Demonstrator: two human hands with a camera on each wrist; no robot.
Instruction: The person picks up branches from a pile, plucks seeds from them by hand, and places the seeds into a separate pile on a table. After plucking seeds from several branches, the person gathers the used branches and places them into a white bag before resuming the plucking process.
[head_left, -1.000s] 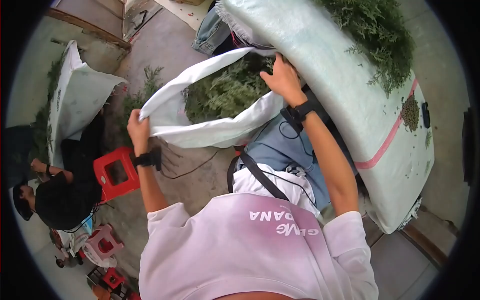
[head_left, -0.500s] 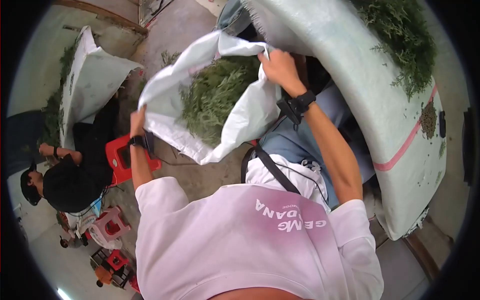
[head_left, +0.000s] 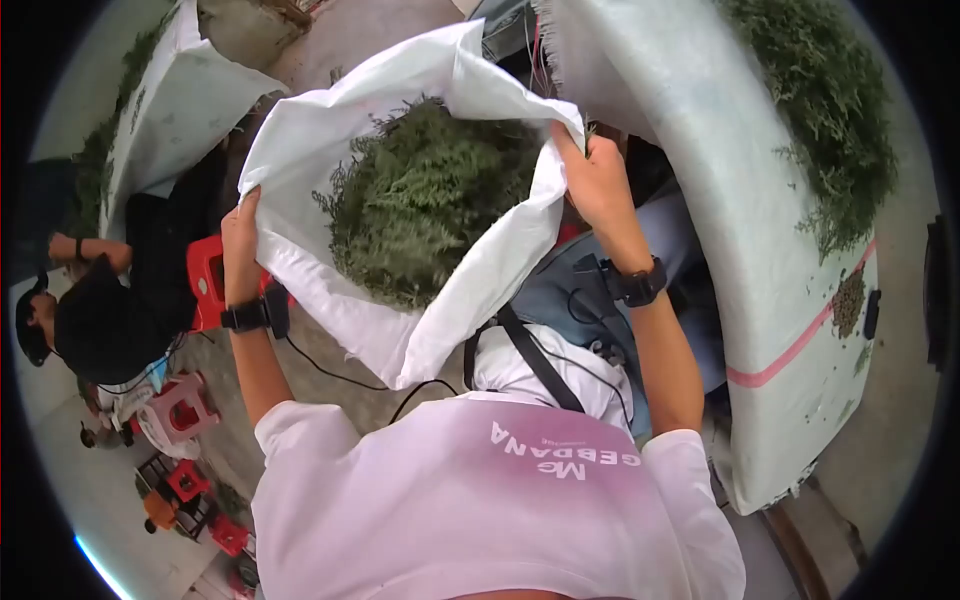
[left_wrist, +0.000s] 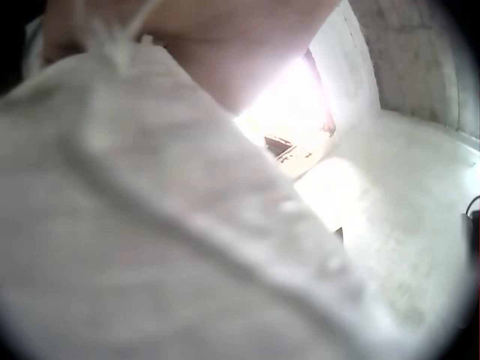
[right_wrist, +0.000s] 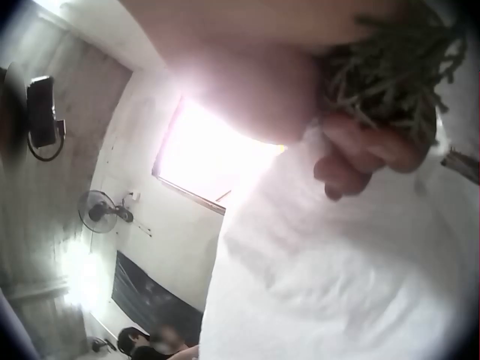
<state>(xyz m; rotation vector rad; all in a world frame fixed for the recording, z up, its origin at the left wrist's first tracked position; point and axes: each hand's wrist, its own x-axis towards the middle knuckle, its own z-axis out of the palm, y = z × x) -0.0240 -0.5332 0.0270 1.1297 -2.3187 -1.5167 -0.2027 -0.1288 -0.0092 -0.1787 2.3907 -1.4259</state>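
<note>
A white woven sack (head_left: 480, 310) is held up with its mouth wide and its rim folded and creased. Inside lies a heap of green leafy cuttings (head_left: 420, 200). My left hand (head_left: 240, 240) grips the rim at the left; the left wrist view shows the blurred cloth close below that hand. On the opposite side my right hand (head_left: 602, 195) pinches the rim between thumb and fingers. A green sprig (right_wrist: 397, 71) sticks out against the right hand's fingers in the right wrist view. The sack's bottom is hidden.
A large white sheet (head_left: 690, 200) with a red stripe stands at the right, bearing foliage (head_left: 830, 120) and a small brown heap (head_left: 848, 305). At the left a seated person (head_left: 105, 320) works by another white sheet (head_left: 180, 110). A red stool (head_left: 207, 285) stands between.
The sack's mouth has been raised and spread wider toward me, and more of the green heap shows. Both hands have kept their grip on the rim while the head view shifted.
</note>
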